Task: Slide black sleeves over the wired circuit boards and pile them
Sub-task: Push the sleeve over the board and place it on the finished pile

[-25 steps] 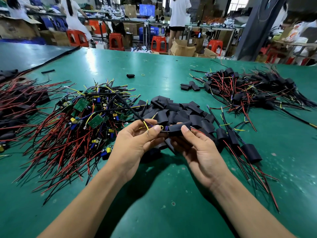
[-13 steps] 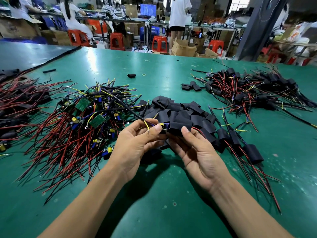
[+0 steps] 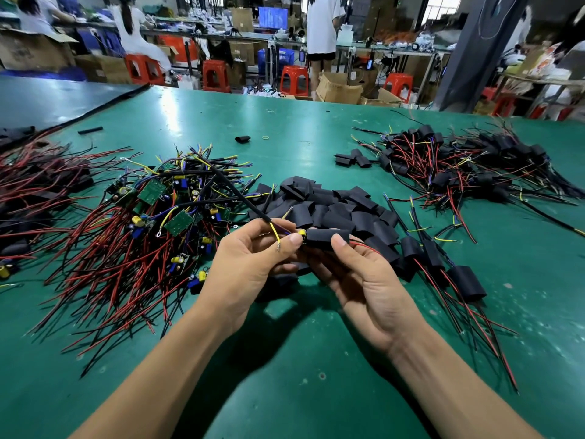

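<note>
1. A person's left hand (image 3: 250, 264) and right hand (image 3: 364, 280) are meeting at the centre of the frame, above a matte green tabletop (image 3: 285, 375), with one black sleeve (image 3: 326, 237) between them.
2. The sleeve is showing as a short, flattened tube of dull, smooth black material, lying level and crosswise.
3. The wired circuit board (image 3: 302, 233) is sitting almost wholly inside it, with only a yellow cylindrical part peeking from the left mouth. A glossy black cable (image 3: 240, 198) and a thin yellow wire (image 3: 274, 234) are running off to the left, and a fine red wire (image 3: 364, 247) is trailing from the right mouth.
4. The left grip is closed, thumb and fingers pinching the board's exposed end and its leads. The right grip is closed too, thumb lying on top of the sleeve and fingers curling beneath it.
5. A heap of empty sleeves (image 3: 332, 204) is lying just behind the hands. A tangle of bare green boards (image 3: 152, 217) with red and black leads is spreading across centre left. A pile of sleeved boards (image 3: 459, 166) is sitting at upper right.
</note>
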A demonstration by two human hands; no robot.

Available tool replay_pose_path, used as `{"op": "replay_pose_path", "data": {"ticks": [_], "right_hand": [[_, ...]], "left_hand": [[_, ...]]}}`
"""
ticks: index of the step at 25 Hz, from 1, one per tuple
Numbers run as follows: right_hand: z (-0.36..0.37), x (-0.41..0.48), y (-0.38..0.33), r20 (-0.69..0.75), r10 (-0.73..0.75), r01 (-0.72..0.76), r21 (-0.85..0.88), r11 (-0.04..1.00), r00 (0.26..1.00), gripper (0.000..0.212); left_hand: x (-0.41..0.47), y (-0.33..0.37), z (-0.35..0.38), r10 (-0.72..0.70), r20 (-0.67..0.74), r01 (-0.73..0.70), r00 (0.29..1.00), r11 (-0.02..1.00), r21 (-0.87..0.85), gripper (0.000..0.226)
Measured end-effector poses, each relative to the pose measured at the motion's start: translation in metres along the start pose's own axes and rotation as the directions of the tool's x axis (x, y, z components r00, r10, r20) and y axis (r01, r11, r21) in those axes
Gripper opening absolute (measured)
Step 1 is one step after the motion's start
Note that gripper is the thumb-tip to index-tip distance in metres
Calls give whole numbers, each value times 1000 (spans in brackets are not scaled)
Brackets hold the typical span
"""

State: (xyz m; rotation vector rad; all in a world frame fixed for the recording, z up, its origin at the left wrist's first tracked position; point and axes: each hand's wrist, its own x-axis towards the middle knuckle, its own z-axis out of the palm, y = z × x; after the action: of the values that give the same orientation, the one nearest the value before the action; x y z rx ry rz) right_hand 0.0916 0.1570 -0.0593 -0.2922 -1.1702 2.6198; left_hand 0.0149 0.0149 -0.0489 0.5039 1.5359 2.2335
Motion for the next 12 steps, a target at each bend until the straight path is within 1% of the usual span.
{"op": "replay_pose_path", "data": {"ticks": [2, 5, 9, 12], "right_hand": [[1, -1, 1, 37, -24, 24, -16, 1000, 999, 48], [3, -3, 0, 77, -34, 35, -5, 999, 996, 41], [5, -4, -1, 74, -5, 4, 15, 1000, 997, 35], [6, -4, -4, 59, 8, -11, 48, 999, 998, 32]], "left_hand": [[0, -1, 1, 6, -12, -6, 1000, 1000, 19, 23], [-1, -2, 2, -28, -19, 28, 999, 999, 38, 26], [-1, 1, 1, -88, -2, 88, 996, 996, 17, 32], [-3, 2, 2, -112, 30, 111, 993, 993, 34, 29]]}}
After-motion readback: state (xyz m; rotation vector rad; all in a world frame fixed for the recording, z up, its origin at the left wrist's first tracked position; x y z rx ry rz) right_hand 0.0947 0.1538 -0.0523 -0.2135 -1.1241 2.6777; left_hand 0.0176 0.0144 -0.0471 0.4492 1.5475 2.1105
